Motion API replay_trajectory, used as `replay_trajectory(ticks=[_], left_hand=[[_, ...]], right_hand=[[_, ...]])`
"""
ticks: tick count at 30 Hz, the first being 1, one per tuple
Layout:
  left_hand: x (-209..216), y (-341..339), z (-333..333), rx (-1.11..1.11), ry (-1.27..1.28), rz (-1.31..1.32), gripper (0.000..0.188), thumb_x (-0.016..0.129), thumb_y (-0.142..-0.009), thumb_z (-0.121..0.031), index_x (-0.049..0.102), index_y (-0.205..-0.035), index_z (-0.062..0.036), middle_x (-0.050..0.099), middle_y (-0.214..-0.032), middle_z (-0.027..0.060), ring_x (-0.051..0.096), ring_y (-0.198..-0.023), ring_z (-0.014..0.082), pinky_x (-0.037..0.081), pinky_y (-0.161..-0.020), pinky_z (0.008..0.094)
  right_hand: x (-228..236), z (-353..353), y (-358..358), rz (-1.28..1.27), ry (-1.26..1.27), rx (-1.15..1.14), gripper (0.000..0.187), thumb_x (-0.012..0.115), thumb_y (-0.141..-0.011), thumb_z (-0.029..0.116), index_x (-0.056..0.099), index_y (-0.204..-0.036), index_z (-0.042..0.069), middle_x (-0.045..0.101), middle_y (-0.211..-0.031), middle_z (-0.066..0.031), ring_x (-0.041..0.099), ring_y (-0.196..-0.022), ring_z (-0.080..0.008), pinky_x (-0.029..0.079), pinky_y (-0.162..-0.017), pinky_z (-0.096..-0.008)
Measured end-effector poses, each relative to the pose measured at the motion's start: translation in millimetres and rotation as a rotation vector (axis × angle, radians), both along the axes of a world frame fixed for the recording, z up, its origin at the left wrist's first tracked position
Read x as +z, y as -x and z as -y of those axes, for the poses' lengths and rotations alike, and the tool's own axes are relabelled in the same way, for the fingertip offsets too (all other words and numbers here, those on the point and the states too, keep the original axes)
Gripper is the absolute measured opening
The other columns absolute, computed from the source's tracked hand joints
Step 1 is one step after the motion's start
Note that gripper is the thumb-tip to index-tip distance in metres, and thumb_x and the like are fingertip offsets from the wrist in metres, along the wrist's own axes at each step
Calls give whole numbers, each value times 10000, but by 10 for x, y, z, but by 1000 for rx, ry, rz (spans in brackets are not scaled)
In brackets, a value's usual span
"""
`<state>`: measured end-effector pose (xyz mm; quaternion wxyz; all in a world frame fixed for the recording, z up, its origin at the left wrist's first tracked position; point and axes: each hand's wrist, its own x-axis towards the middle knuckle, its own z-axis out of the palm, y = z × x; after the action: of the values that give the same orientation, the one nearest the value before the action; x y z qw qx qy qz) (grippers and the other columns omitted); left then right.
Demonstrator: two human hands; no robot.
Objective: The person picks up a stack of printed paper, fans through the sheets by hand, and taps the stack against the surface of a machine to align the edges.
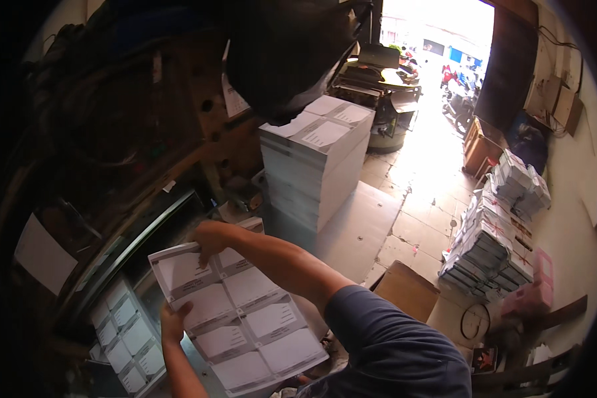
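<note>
Fingers: those of the left hand are grasping the left edge of a white-and-grey rectangular paper sheaf; those of the right hand bend over its upper edge, their grip I cannot tell.
Tall white-and-grey paper stack: block-shaped, standing upon a smooth pale table.
Sheaf: slanting, between both hands.
Low white-and-grey sheet pile: left of the sheaf.

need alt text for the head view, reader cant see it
A person's left hand grips the left side of some grey-and-white printed sheets, with the right hand at their upper edge. Beyond stands a tall paper stack; paper bundles are piled toward the right-hand wall.
</note>
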<state>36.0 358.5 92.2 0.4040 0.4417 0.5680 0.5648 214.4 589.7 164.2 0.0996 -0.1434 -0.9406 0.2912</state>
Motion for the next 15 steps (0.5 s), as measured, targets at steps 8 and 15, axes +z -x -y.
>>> replay_trajectory(ticks=[8, 15], left_hand=[[-841, 443, 302, 106, 190, 319, 548, 697, -758, -69, 474, -1250, 25, 609, -1116, 138, 617, -963, 254, 509, -863, 356], [-839, 418, 545, 76, -30, 273, 620, 762, -710, -169, 508, -1240, 30, 598, -1143, 118, 583, -1027, 228, 474, -889, 350]], right_hand=[[-859, 356, 398, -122, 64, -259, 1097, 881, -517, 414, 360, -1386, -5, 372, -1415, -238, 353, -1323, -365, 338, -1059, -414], [-1096, 336, -717, -79, 882, -600, 794, 816, -662, 406, 538, -1248, -51, 597, -1181, -226, 577, -1090, -293, 432, -941, -319]])
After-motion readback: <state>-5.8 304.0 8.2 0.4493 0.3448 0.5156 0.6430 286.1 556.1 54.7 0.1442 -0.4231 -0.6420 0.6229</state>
